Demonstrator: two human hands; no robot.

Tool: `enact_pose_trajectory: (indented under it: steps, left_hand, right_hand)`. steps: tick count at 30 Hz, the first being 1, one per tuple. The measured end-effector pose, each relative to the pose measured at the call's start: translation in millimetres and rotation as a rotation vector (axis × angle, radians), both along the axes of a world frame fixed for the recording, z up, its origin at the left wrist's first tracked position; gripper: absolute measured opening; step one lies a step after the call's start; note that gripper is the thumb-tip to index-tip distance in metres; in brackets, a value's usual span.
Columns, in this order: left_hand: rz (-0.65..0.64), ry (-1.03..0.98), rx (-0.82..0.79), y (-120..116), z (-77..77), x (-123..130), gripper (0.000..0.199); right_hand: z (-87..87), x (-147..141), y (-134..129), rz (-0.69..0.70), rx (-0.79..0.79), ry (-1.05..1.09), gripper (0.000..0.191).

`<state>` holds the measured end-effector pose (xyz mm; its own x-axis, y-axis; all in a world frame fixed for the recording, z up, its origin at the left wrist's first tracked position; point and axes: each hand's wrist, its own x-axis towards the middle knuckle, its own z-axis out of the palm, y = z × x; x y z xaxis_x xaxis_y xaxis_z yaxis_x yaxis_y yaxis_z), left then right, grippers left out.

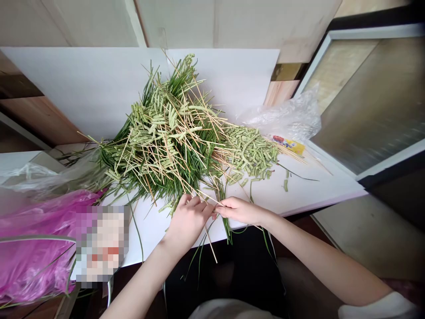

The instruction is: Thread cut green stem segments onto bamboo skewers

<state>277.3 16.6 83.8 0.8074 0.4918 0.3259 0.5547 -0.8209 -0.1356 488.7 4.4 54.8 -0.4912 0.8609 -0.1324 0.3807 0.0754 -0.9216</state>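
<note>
Stick (208, 197) slants away leftward from the hands (239, 210) toward the green heap (166, 128).

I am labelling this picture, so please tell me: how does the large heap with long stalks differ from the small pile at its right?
The large heap rises high, while the small pile spreads low. The large heap mixes long dark-green stalks, thin sticks and short pale-green pieces; the small pile is mainly such pieces. Both lie on the white table.
</note>
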Motion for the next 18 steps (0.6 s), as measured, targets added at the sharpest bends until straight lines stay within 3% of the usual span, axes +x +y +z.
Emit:
enact_pose_trajectory:
  steps: [4,7,13,18]
  left_hand:
    - [-0.010,-0.016,-0.053,1,-2.5,-3,0.019]
    - [-0.013,-0.092,-0.223,0,-1.2,-8,0.024]
    - [-0.075,-0.365,-0.952,-24,9.2,-15,0.037]
    - [-0.031,-0.575,-1.661,-56,10.3,-21,0.045]
  right_hand:
    - [4.6,0,-5,-0.027,0.162,-0.070,0.034]
    - [5.7,-2,-13,-0.045,0.347,-0.084,0.031]
    - [17.0,1,-45,0.094,0.715,-0.192,0.029]
    - [42.4,12,-58,0.259,1.470,-0.463,0.024]
